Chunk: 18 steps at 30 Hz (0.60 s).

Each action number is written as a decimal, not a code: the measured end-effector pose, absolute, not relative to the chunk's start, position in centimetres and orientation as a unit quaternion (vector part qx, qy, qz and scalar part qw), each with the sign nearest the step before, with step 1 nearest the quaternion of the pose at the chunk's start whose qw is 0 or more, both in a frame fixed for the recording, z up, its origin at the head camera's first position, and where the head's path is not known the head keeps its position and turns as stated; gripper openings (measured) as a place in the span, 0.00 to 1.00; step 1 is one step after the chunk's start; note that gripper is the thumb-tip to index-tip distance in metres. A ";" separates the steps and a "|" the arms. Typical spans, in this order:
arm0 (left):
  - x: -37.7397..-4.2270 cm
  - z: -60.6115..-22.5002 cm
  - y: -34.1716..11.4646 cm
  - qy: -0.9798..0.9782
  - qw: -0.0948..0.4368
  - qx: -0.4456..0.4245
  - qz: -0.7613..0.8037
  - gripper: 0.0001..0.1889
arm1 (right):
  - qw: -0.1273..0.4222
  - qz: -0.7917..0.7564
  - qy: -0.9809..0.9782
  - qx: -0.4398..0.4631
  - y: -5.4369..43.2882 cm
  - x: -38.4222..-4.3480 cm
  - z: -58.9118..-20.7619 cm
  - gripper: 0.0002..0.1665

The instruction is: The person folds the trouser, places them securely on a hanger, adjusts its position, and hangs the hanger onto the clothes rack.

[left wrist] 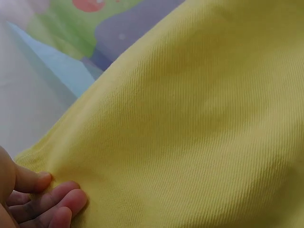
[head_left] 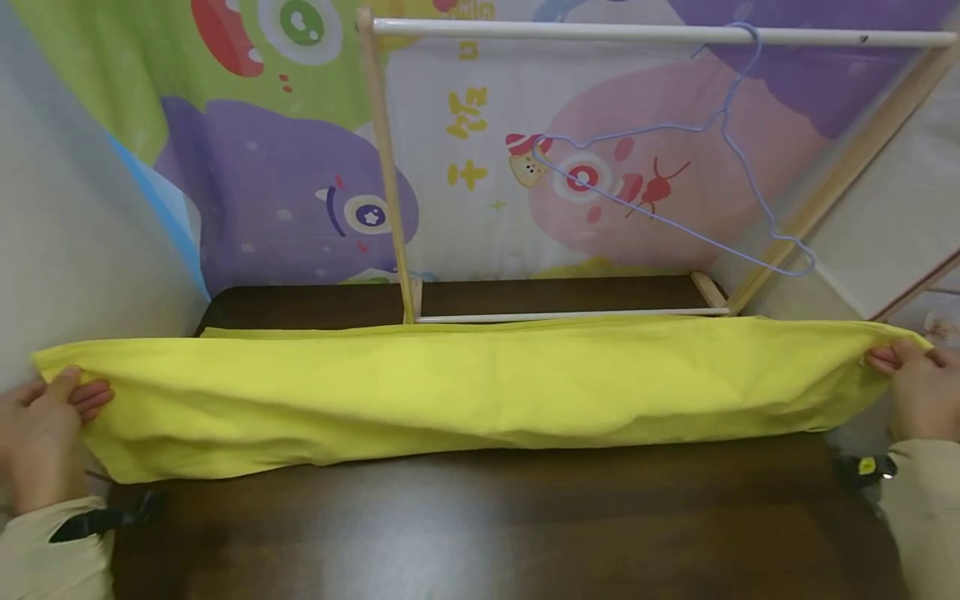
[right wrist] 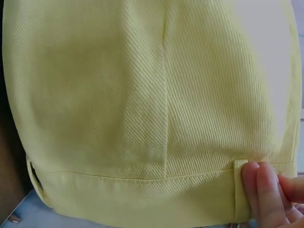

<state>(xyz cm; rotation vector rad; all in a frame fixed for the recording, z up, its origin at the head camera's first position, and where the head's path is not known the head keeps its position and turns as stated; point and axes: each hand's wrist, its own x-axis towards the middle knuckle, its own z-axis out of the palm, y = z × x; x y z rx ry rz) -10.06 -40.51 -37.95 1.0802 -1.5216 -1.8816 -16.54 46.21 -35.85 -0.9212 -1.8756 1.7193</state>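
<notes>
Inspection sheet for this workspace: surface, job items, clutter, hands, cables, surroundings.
Surface: dark, wood-look table, glossy, reflecting light near the front.
Job's things: yellow garment stretched sideways between the hands, creased; whether it touches the table is unclear.
Clutter: nothing seen.
Hands: left hand pinches one end; right hand grips the waistband at a belt loop.
Cables: nothing seen.
Surroundings: rack behind, with a bluish hanger on its top rail; cartoon-printed backdrop.
</notes>
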 end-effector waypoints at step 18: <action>-14.4 -37.7 -40.0 -0.573 0.219 0.437 -0.658 0.06 | 0.239 0.673 -0.609 -0.345 44.3 -21.0 -35.4 0.28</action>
